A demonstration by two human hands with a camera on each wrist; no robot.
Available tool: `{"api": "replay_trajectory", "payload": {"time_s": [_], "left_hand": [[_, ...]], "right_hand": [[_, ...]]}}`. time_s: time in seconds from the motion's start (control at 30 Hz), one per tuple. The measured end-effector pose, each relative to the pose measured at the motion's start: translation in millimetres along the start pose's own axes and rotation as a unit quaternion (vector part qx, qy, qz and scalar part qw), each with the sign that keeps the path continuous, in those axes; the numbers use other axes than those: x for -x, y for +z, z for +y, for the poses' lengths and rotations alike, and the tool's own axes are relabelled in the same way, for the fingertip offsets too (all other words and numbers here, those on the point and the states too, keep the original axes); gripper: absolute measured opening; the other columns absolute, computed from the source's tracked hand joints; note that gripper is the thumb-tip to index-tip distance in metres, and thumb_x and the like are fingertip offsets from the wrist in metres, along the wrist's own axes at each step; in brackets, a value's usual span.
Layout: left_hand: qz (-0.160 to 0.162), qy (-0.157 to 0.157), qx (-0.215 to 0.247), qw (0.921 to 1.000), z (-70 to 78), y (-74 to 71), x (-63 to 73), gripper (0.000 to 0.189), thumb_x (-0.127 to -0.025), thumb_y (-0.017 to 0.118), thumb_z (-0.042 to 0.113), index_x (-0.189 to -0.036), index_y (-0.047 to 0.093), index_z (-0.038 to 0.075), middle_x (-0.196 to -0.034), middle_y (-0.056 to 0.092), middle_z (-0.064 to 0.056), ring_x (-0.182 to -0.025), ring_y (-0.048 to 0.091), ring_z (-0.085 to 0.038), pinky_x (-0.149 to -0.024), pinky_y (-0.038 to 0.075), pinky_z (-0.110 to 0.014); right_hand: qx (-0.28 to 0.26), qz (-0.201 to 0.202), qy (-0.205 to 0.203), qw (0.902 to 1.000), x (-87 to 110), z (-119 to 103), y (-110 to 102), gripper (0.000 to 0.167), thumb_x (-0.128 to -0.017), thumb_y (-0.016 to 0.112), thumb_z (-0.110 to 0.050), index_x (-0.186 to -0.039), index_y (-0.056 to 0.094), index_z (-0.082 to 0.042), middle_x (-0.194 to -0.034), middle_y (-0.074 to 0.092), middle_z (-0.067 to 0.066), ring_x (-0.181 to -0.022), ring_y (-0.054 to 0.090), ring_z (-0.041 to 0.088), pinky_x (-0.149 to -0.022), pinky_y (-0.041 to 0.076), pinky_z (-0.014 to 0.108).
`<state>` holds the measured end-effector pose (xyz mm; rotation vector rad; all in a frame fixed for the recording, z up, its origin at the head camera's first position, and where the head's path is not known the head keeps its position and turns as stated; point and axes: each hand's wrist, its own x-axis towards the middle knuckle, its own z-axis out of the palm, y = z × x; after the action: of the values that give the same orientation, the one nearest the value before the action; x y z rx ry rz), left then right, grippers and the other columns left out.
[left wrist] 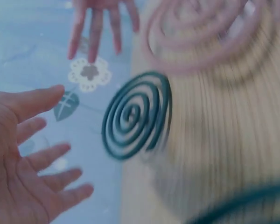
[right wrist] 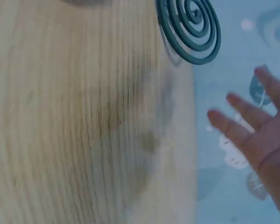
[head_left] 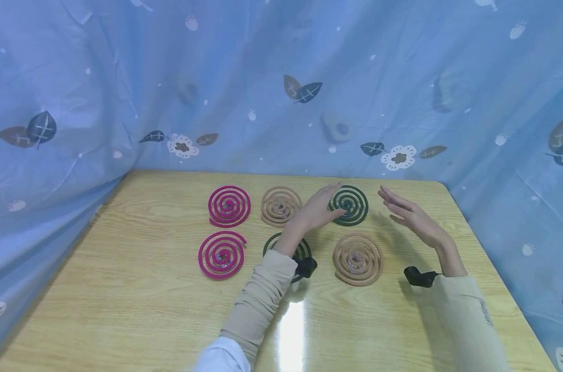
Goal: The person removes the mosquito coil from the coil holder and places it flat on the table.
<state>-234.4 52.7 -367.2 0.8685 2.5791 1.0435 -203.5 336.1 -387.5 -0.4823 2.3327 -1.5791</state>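
From my remote seat I've got the left hand (head_left: 316, 207), fingers spread and empty, poised just left of the far dark green coil (head_left: 348, 205), round with no long axis, lying between it and the farther-off right hand (head_left: 418, 219), outstretched, holding nothing.

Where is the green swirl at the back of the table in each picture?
Head view: the back green swirl is right of centre, beside the left hand.
Left wrist view: the back green swirl is near the middle.
Right wrist view: the back green swirl is at the top, right of centre, partly cut off.
Shared landmark: the blue curtain, at the top, left and right respectively.
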Motion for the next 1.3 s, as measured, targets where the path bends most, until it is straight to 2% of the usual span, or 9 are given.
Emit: {"api": "replay_trajectory", "payload": {"time_s": [0.13, 0.27, 0.37, 0.47, 0.63, 0.8, 1.03, 1.13, 1.3], "left_hand": [[0.024, 0.025, 0.071, 0.9969, -2.5, 11.6, -12.5, 0.053, -0.098, 0.057, 0.024, -0.147, 0.039, 0.013, -0.15, 0.04, -0.005, -0.137, 0.036, -0.022, -0.111, 0.036, -0.036], [0.073, 0.001, 0.124, 0.9895, -5.0, 22.4, -18.6, 0.045, -0.096, 0.06, 0.015, -0.14, 0.05, 0.013, -0.144, 0.047, -0.006, -0.101, 0.061, -0.022, -0.085, 0.05, -0.028], [0.11, -0.031, 0.153, 0.9816, -4.3, 28.8, -21.8, 0.045, -0.092, 0.062, 0.004, -0.136, 0.055, 0.009, -0.142, 0.049, -0.011, -0.056, 0.048, -0.02, -0.058, 0.042, -0.021], [0.139, -0.054, 0.15, 0.9773, -5.8, 34.4, -26.3, 0.044, -0.088, 0.065, -0.002, -0.131, 0.058, 0.007, -0.138, 0.052, -0.015, -0.046, 0.035, -0.011, -0.049, 0.034, -0.017], [0.183, -0.09, 0.159, 0.9661, -6.6, 37.4, -28.4, 0.045, -0.084, 0.068, -0.008, -0.126, 0.062, 0.005, -0.135, 0.055, -0.014, -0.043, 0.037, -0.017, -0.042, 0.032, -0.016], [0.216, -0.113, 0.169, 0.955, -8.0, 37.3, -30.5, 0.047, -0.081, 0.069, -0.009, -0.126, 0.062, 0.004, -0.134, 0.056, -0.015, -0.072, 0.062, -0.037, -0.048, 0.046, -0.019], [0.241, -0.148, 0.172, 0.9434, -13.4, 47.2, -37.8, 0.05, -0.08, 0.069, -0.012, -0.126, 0.063, 0.005, -0.133, 0.057, -0.014, -0.12, 0.054, -0.03, -0.078, 0.058, -0.029], [0.257, -0.148, 0.179, 0.938, -16.0, 51.3, -41.7, 0.05, -0.078, 0.067, -0.016, -0.124, 0.063, 0.003, -0.112, 0.065, -0.017, -0.082, 0.063, -0.022, -0.054, 0.049, -0.018], [0.285, -0.164, 0.175, 0.9279, -18.8, 55.6, -45.3, 0.045, -0.077, 0.067, -0.016, -0.118, 0.067, 0.002, -0.063, 0.055, -0.005, -0.044, 0.033, -0.006, -0.038, 0.027, -0.013]], "right_hand": [[-0.11, -0.042, -0.02, 0.9929, -7.0, 11.9, -9.1, 0.052, -0.107, 0.029, -0.015, -0.155, 0.009, -0.019, -0.16, 0.002, 0.012, -0.146, 0.007, 0.027, -0.113, 0.015, 0.06], [-0.171, -0.049, -0.023, 0.9838, -14.4, 20.4, -13.0, 0.056, -0.103, 0.036, -0.002, -0.154, 0.015, -0.01, -0.16, 0.01, 0.009, -0.144, 0.018, 0.021, -0.113, 0.029, 0.045], [-0.19, -0.039, -0.018, 0.9808, -19.1, 25.2, -14.7, 0.058, -0.098, 0.042, 0.008, -0.151, 0.018, 0.0, -0.155, 0.03, 0.001, -0.137, 0.035, 0.013, -0.11, 0.036, 0.04], [-0.195, -0.027, -0.012, 0.9803, -24.0, 29.9, -15.6, 0.059, -0.094, 0.043, 0.014, -0.148, 0.019, 0.007, -0.142, 0.047, -0.008, -0.127, 0.048, 0.011, -0.106, 0.04, 0.04], [-0.159, -0.005, 0.015, 0.9871, -34.1, 36.4, -14.7, 0.058, -0.095, 0.05, 0.008, -0.145, 0.022, 0.012, -0.14, 0.049, -0.002, -0.119, 0.056, 0.014, -0.1, 0.046, 0.037], [-0.129, 0.019, 0.034, 0.9909, -42.9, 40.0, -12.5, 0.056, -0.096, 0.053, 0.004, -0.143, 0.025, 0.014, -0.149, 0.033, 0.023, -0.113, 0.059, 0.012, -0.097, 0.049, 0.035], [-0.108, 0.036, 0.051, 0.9922, -46.7, 45.9, -7.0, 0.052, -0.094, 0.054, 0.006, -0.141, 0.032, 0.014, -0.141, 0.038, 0.033, -0.103, 0.064, 0.009, -0.091, 0.053, 0.027], [-0.08, 0.05, 0.052, 0.9942, -48.8, 47.0, -4.5, 0.051, -0.094, 0.057, 0.002, -0.139, 0.037, 0.012, -0.138, 0.041, 0.034, -0.101, 0.065, 0.009, -0.089, 0.053, 0.023], [-0.026, 0.073, 0.056, 0.9954, -53.0, 46.3, -1.0, 0.049, -0.091, 0.063, -0.002, -0.135, 0.045, 0.011, -0.134, 0.047, 0.032, -0.097, 0.065, 0.005, -0.087, 0.052, 0.017]]}}
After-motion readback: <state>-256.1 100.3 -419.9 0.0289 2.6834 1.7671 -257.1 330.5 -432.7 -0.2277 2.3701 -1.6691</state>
